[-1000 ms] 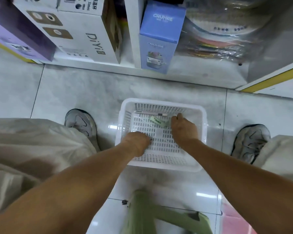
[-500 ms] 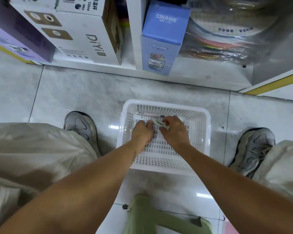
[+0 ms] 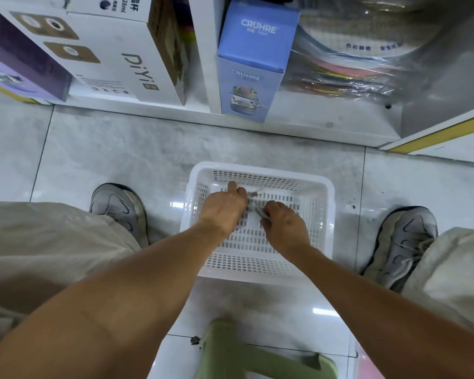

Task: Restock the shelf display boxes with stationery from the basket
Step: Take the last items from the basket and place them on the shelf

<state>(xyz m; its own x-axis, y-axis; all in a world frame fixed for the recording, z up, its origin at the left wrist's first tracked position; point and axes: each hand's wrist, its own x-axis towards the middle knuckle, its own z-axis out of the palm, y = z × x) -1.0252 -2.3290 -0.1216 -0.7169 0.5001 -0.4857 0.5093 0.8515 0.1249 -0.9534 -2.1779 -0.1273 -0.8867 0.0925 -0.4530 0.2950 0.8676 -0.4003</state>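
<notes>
A white perforated basket (image 3: 330,214) stands on the tiled floor between my feet. Both my hands are inside it. My left hand (image 3: 225,210) reaches to the far wall, and its fingertips pinch one end of a thin pale pen (image 3: 256,192) lying there. Just right of it, my right hand (image 3: 283,227) is curled round a small green-and-white stationery item (image 3: 253,208), mostly hidden by the fingers. The rest of the basket floor that shows is bare.
The bottom shelf runs across the top, holding a white DiYi box (image 3: 126,50), a blue CRUHRE box (image 3: 253,77) and plastic-wrapped coloured sheets (image 3: 348,75). My shoes (image 3: 118,206) (image 3: 405,242) flank the basket. A green stool (image 3: 230,351) is below me.
My left hand moved from the basket's middle to the far wall and took hold of the pen. My right hand picked up the green-and-white item and drew it back.
</notes>
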